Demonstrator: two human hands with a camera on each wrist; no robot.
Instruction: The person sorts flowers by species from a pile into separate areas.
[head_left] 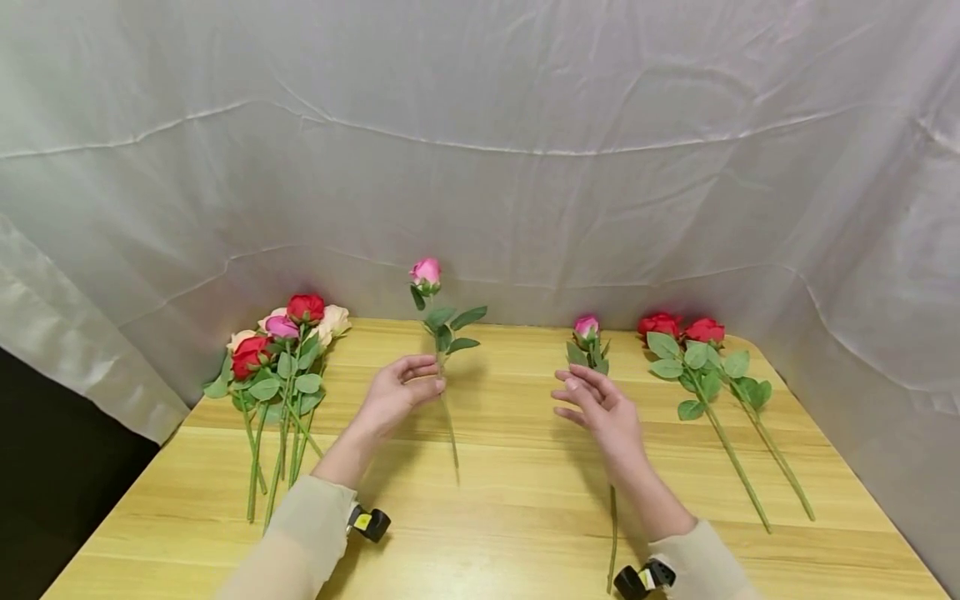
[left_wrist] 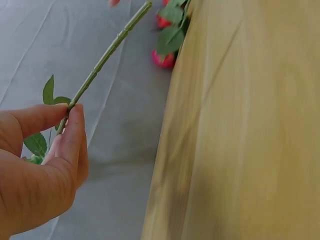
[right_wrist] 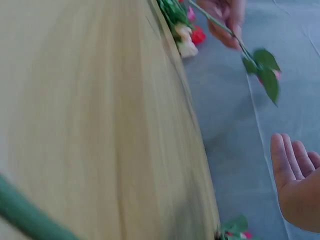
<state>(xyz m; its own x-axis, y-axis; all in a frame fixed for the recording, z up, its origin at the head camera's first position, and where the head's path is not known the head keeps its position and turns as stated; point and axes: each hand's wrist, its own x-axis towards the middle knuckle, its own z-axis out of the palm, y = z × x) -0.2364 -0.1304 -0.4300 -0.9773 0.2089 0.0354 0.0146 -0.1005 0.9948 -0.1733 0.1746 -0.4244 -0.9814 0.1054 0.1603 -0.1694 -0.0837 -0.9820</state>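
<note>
Between thumb and fingertips, my left hand (head_left: 401,392) pinches the stem of a pink rose (head_left: 426,272). Its bloom points up and away, with green leaves above the grip, and the bare stem (left_wrist: 107,55) runs out past the fingertips in the left wrist view. To the right, my right hand (head_left: 603,410) is held with its fingers loosely extended and nothing in them; the right wrist view shows the fingers (right_wrist: 283,157) nearly straight. It overlaps part of a second pink rose (head_left: 587,327) lying on the table, whose lower stem shows beside the forearm.
On the left of the wooden table (head_left: 517,500) lies a pile of red, pink and cream roses (head_left: 251,357). Two red roses (head_left: 705,332) lie at the right with stems toward the front. A grey cloth (head_left: 480,167) hangs behind the table's back edge.
</note>
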